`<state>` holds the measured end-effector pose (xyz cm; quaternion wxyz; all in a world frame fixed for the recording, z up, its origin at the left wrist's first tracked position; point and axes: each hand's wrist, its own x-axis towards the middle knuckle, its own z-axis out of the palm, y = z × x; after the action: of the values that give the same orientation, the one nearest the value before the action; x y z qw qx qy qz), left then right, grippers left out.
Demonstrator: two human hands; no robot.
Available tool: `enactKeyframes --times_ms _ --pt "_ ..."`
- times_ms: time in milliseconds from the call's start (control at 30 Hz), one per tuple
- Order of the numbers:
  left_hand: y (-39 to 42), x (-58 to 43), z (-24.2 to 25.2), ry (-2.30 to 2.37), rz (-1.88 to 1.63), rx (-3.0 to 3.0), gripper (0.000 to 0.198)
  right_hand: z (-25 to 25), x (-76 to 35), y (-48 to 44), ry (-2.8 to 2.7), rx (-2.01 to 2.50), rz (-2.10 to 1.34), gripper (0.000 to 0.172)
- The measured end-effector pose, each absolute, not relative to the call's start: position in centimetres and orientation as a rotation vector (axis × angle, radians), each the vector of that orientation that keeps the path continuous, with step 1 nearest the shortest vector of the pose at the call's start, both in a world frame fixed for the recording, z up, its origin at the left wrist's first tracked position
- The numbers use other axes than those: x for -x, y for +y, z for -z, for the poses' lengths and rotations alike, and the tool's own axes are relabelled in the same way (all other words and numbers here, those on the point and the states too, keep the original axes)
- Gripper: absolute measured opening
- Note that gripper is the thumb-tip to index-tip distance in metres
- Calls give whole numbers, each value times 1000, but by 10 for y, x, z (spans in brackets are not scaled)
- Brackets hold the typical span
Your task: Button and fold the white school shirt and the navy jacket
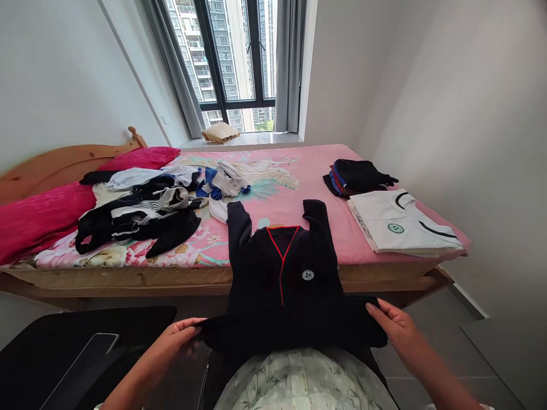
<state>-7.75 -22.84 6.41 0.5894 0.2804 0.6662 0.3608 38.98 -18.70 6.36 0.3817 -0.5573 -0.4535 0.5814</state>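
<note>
A black long-sleeved cardigan (260, 267) with red trim down its front and a round white badge lies partly over the bed's near edge, its sleeves bent up onto the sheet. Its lower part is stretched wide between my hands and folded over near my lap. My left hand (182, 335) pinches the left end of the black fabric. At the right end, my right hand (394, 320) grips the fabric between thumb and fingers.
Loose clothes (149, 213) are heaped on the bed's left, near red pillows (47, 219). Folded white shirts (397, 225) and a dark folded stack (359, 175) sit at the right. A black surface (128, 324) holding a phone-like object (81, 370) is at lower left.
</note>
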Motion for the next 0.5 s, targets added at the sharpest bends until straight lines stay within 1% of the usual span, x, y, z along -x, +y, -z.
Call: enactKeyframes --times_ms 100,233,300,333,400,433,500 --pt "-217 77 -58 1559 -892 -593 36 -69 -380 -183 -1109 1384 -1478 40" --pt "-206 77 -56 1635 -898 -500 47 -81 -374 -184 -1110 1358 -1488 40" --pt "-206 70 -59 1731 -996 -495 53 -86 -374 -187 -1144 1345 -1505 38" --pt "-207 63 -61 1778 -1069 -518 53 -87 -374 -188 -1158 1339 -1507 38" --pt "-214 39 -67 1797 -1178 -635 44 -90 -371 -192 -1179 1331 -1510 38" --pt "-219 22 -72 1744 -1168 -723 39 -91 -369 -194 -1188 1322 -1519 39" --pt "-231 -21 -83 1534 -978 -910 41 -93 -362 -197 -1219 1286 -1553 40"
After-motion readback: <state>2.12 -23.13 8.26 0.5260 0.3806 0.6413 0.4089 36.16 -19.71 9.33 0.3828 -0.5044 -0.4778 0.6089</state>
